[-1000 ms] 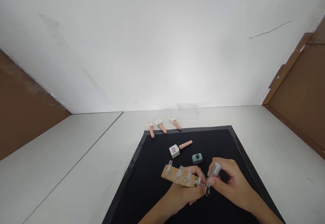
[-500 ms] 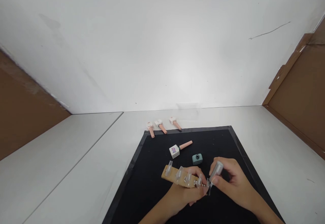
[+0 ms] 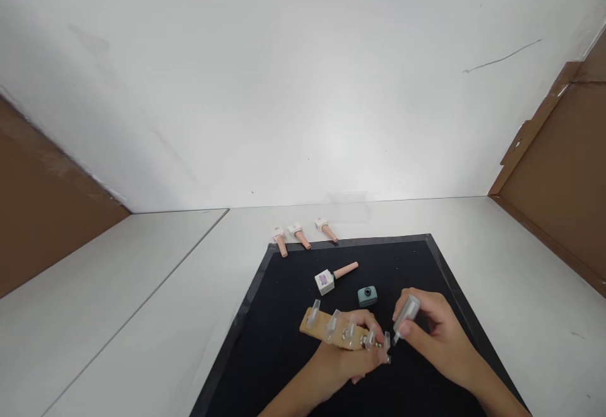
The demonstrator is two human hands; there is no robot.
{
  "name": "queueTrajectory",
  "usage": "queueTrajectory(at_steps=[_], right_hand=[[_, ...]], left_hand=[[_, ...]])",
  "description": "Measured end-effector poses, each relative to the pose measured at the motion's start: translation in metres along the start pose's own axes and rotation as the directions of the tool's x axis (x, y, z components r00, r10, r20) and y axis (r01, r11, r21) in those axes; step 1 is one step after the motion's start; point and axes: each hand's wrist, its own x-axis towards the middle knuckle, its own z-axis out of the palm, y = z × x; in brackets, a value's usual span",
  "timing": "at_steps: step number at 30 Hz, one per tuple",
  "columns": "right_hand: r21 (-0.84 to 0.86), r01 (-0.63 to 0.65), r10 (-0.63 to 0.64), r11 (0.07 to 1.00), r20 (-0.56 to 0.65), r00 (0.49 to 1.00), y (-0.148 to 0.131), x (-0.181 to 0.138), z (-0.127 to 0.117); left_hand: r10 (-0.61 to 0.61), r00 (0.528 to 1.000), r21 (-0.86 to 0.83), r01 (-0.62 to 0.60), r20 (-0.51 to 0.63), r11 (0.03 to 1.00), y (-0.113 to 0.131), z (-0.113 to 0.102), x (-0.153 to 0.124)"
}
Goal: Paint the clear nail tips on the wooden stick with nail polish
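My left hand (image 3: 348, 357) grips a tan wooden holder (image 3: 326, 328) that carries several clear false nail tips. My right hand (image 3: 433, 338) pinches the grey cap of a nail polish brush (image 3: 406, 315), its tip angled down toward the nail tip at the holder's right end. Both hands hover over a black mat (image 3: 284, 341). A small teal polish bottle (image 3: 367, 295) stands open just beyond the hands.
A white square bottle with a pink cap (image 3: 334, 276) lies on the mat. Three more pink-capped bottles (image 3: 299, 236) lie on the white table (image 3: 118, 303) past the mat's far edge. A white wall stands behind; brown panels flank both sides.
My right hand has tilted the brush and drawn it slightly right and back from the rightmost nail tip. The holder stays almost still in my left hand.
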Motion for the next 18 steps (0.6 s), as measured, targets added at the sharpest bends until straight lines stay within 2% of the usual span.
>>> queueTrajectory(at_steps=[3,8,10,14,16,18], right_hand=[[0.003,-0.034,0.034,0.999,0.045,0.998,0.0006,-0.0003,0.0005],[-0.004,-0.090,0.089,0.996,-0.105,0.990,0.0067,-0.0004,0.0024],[0.015,-0.079,0.081,0.997,-0.131,0.988,0.0070,-0.0007,0.0021],[0.045,-0.050,0.052,0.998,-0.046,0.998,0.0049,-0.0009,0.0009],[0.034,-0.073,0.074,0.997,-0.007,0.997,0.0047,-0.0004,0.0010],[0.012,-0.106,0.106,0.994,-0.017,0.994,0.0056,0.0004,0.0016]], left_hand=[[-0.002,1.000,-0.018,0.002,0.004,1.000,0.0002,0.0002,0.0000],[-0.014,1.000,-0.014,0.014,-0.013,1.000,-0.0023,-0.0004,-0.0004],[-0.014,1.000,-0.006,0.014,-0.009,1.000,-0.0016,0.0000,-0.0003],[-0.014,1.000,0.005,0.014,-0.020,1.000,0.0001,0.0007,0.0000],[-0.012,1.000,0.005,0.012,-0.021,1.000,-0.0007,0.0005,-0.0001],[-0.007,1.000,0.000,0.007,-0.019,1.000,-0.0024,0.0000,-0.0004]])
